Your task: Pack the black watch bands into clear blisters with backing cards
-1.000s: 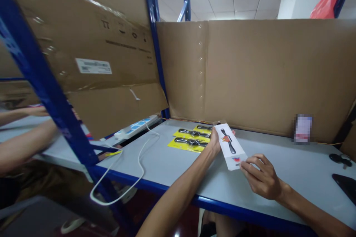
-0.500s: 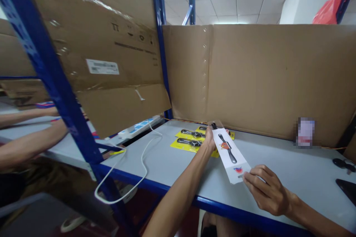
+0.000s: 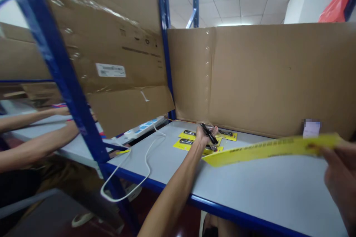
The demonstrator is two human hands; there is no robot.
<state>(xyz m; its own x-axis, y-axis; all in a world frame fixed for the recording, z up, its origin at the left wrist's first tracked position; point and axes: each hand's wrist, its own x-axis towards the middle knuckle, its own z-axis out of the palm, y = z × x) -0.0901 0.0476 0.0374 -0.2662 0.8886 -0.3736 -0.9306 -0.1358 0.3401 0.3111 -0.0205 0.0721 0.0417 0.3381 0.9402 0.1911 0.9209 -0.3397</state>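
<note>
My left hand (image 3: 204,135) is closed around a black-handled tool (image 3: 209,133) in what looks like a clear plastic shell, over the back part of the table. What kind of tool it is cannot be made out. At the right edge, my right hand (image 3: 340,176) pinches one end of a long yellow backing card (image 3: 267,150), blurred by motion. The card's free end points left and hangs over the table, apart from the left hand. Under and beside my left hand lie several yellow-carded packs with black-handled tools, including the front pack (image 3: 185,142).
A grey table (image 3: 250,189) with a blue front edge carries a white cable (image 3: 147,159) at left. A power strip (image 3: 147,126) lies by the blue upright (image 3: 66,81). Cardboard walls (image 3: 264,74) stand behind and left. Another person's arms (image 3: 41,137) work beyond the upright.
The card has come away from the tool in my left hand. My right hand has carried it right and turned it from its white printed face to its yellow side.
</note>
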